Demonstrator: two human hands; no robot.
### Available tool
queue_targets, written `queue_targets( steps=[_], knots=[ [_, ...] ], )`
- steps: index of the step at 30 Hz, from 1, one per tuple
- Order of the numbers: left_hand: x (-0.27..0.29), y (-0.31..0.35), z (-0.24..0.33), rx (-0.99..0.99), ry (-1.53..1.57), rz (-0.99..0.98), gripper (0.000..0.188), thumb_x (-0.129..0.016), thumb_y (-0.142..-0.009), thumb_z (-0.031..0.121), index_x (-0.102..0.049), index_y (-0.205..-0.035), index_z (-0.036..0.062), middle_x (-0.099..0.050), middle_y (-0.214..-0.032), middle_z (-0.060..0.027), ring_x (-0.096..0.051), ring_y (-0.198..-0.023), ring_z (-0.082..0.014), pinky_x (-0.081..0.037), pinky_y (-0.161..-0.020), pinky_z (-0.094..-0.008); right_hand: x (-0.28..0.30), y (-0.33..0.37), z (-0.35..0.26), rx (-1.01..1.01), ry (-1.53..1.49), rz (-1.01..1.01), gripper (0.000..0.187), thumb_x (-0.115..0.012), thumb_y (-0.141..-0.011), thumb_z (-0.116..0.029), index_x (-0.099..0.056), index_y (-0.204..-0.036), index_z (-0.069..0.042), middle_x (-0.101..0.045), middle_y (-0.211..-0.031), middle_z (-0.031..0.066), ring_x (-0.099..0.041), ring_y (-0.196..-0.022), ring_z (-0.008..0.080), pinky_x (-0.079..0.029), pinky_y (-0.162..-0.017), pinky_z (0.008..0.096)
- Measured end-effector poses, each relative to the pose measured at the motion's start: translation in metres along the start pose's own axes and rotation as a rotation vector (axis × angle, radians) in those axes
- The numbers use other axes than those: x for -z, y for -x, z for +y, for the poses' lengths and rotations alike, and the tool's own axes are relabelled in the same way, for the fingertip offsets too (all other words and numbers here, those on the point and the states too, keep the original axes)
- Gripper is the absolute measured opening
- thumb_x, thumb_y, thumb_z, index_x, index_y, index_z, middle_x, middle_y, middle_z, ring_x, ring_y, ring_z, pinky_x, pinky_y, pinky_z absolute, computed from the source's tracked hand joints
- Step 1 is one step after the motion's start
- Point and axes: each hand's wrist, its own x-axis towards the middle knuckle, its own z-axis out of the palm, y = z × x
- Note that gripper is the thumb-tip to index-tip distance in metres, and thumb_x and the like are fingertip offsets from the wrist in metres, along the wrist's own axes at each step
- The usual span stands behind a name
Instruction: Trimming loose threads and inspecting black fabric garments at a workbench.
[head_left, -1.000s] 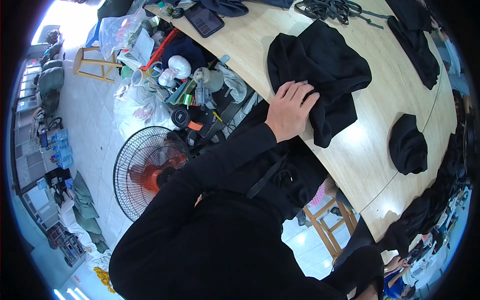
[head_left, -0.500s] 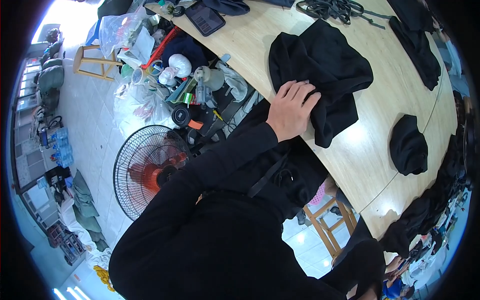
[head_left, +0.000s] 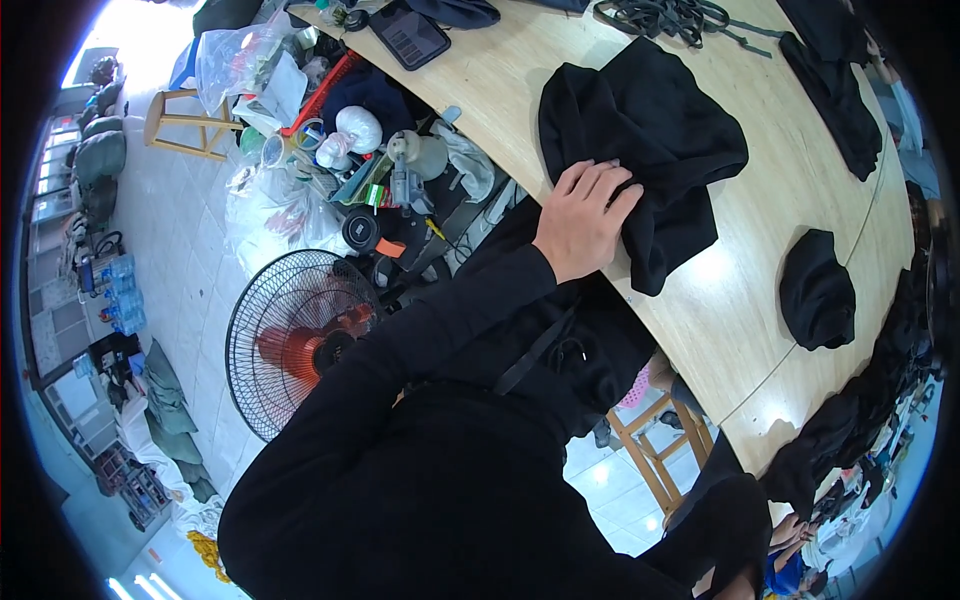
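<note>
The left hand [head_left: 585, 220] lies flat, fingers extended and grasping nothing, pinning the black garment [head_left: 650, 150] against the counter [head_left: 760, 290]; the right hand is not in view.

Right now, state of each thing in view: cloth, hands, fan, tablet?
Left hand: flat, fingers spread, pressing on the black garment.
Black garment: crumpled, lying on the wooden table near its edge.
Small black cloth: bunched, lying apart, untouched.
Right hand: not in view.
Tablet: flat on the table, screen up.
Floor fan: on the floor; whether it is running cannot be told.
</note>
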Motion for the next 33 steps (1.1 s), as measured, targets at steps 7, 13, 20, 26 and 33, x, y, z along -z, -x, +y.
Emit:
queue_targets(
  steps=[7,13,20,26,33],
  knots=[
    [0.000,0.001,0.001,0.001,-0.008,-0.002,0.036,-0.070,-0.094,0.011,-0.070,-0.130,0.0076,-0.063,-0.135,-0.0137,-0.060,-0.131,-0.0359,-0.045,-0.115,-0.0505,0.007,0.002,0.009,0.076,0.002,0.018,0.011,-0.070,-0.079,-0.003,-0.071,-0.090,-0.003,-0.065,-0.093,0.0007,-0.056,-0.061,0.0082,-0.039,-0.052,0.0242],
    [-0.001,0.000,0.002,-0.009,-0.012,0.011,0.037,-0.070,-0.094,0.011,-0.070,-0.130,0.0077,-0.063,-0.135,-0.0136,-0.060,-0.131,-0.0357,-0.044,-0.115,-0.0501,0.015,0.005,0.018,0.151,0.006,0.027,0.011,-0.071,-0.082,0.000,-0.072,-0.093,-0.003,-0.066,-0.096,0.0003,-0.056,-0.062,0.0069,-0.039,-0.052,0.0229],
    [0.000,-0.003,0.004,-0.001,0.004,0.018,0.037,-0.069,-0.092,0.010,-0.071,-0.129,0.0075,-0.064,-0.134,-0.0127,-0.061,-0.130,-0.0346,-0.045,-0.114,-0.0492,0.023,0.007,0.027,0.221,0.024,0.051,0.012,-0.072,-0.085,0.003,-0.074,-0.096,-0.003,-0.068,-0.100,-0.0001,-0.056,-0.062,0.0055,-0.039,-0.052,0.0214],
    [0.001,-0.005,0.005,0.018,0.030,0.012,0.043,-0.069,-0.084,0.008,-0.070,-0.127,0.0082,-0.066,-0.132,-0.0106,-0.063,-0.129,-0.0343,-0.045,-0.113,-0.0499,0.014,0.002,0.006,0.215,0.177,0.091,0.014,-0.073,-0.088,0.005,-0.075,-0.099,-0.003,-0.070,-0.104,-0.0005,-0.057,-0.062,0.0043,-0.040,-0.052,0.0202],
    [0.005,-0.007,0.003,-0.011,-0.015,-0.020,0.042,-0.071,-0.085,0.006,-0.071,-0.127,0.0074,-0.067,-0.130,-0.0104,-0.064,-0.128,-0.0325,-0.046,-0.113,-0.0483,0.006,0.011,-0.005,0.239,0.341,0.162,0.016,-0.074,-0.092,0.008,-0.076,-0.102,-0.003,-0.072,-0.108,-0.0009,-0.057,-0.063,0.0029,-0.040,-0.052,0.0187]
  ],
)
